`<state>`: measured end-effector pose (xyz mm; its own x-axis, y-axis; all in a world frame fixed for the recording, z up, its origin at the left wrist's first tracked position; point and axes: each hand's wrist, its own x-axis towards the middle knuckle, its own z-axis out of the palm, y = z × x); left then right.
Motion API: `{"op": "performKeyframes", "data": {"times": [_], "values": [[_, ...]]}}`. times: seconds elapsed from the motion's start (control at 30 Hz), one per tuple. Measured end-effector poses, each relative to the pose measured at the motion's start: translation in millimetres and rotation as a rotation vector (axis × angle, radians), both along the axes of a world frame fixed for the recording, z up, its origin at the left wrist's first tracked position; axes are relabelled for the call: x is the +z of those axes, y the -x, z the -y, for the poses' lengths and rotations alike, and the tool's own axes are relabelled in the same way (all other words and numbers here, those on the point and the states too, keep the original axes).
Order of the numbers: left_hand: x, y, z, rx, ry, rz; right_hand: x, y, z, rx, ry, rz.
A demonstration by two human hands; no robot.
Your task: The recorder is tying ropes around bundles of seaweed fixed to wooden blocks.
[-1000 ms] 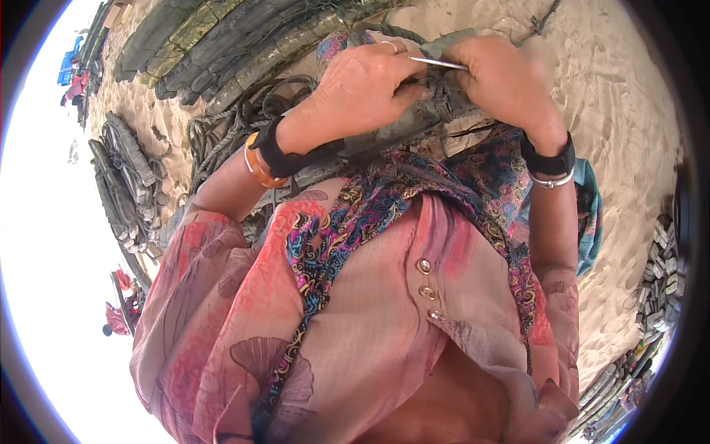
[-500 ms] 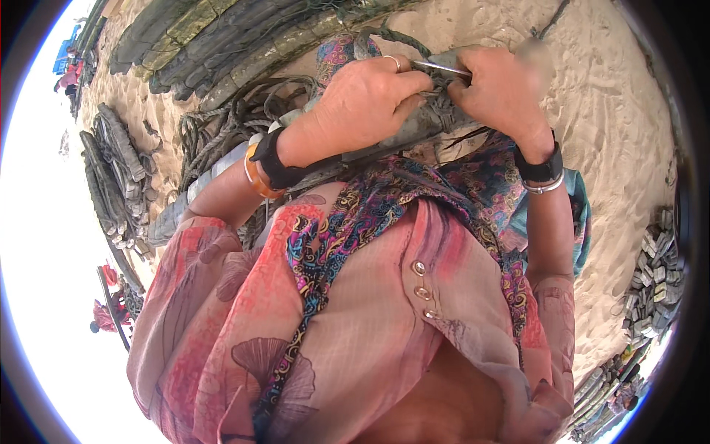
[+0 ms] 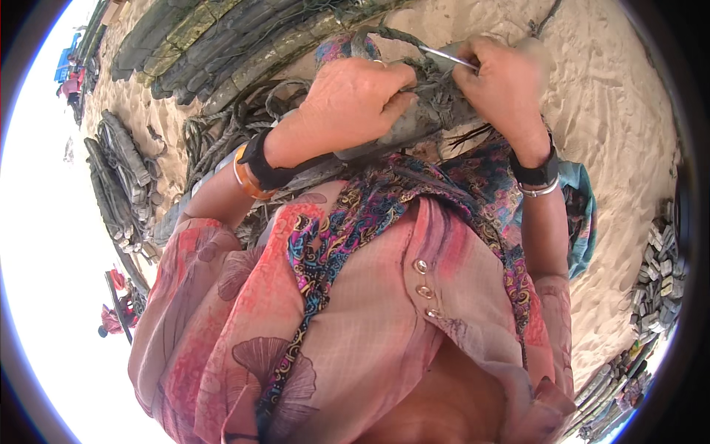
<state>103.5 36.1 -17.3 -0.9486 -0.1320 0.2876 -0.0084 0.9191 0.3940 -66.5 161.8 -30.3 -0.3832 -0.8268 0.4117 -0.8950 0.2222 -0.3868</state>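
Observation:
My right hand [image 3: 503,92] is closed around a thin silver metal tool [image 3: 448,57], whose slim shaft points out to the left; whether it is a blade or a spike I cannot tell. Below that shaft, thick dark rope [image 3: 441,103] is knotted around a long grey float bundle [image 3: 410,126] lying across my lap. My left hand [image 3: 359,100] is curled at the left of the knot, and its fingers hide what they pinch. A loop of dark rope [image 3: 392,33] arches above both hands. Patterned cloth [image 3: 399,181] covers my lap beneath the bundle.
Long grey-green float bundles [image 3: 214,44] lie on the sand at the far left. A heap of loose rope [image 3: 229,122] lies left of my hands. More bundles [image 3: 118,177] rest farther left, and a pile of grey blocks [image 3: 658,274] is at the right.
My left hand has shifted slightly left, away from the metal tool. The tool has tilted, its left end now higher and apart from the left hand; my right hand still grips it.

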Motion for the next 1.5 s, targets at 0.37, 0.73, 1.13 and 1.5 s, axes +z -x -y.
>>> {"op": "performKeyframes", "data": {"times": [0.37,0.73,1.13,1.5], "values": [[-8,-9,9,-0.007,0.062,-0.028,10,4,-2,0.282,-0.067,-0.09],[-11,1,2,-0.078,-0.227,-0.104,7,9,-3,-0.157,0.132,-0.127],[-13,0,0,-0.013,-0.2,-0.057,18,5,14,0.302,-0.127,-0.318],[-15,-3,9,0.046,-0.389,-0.039,7,50,-4,-0.282,0.07,0.091]]}}
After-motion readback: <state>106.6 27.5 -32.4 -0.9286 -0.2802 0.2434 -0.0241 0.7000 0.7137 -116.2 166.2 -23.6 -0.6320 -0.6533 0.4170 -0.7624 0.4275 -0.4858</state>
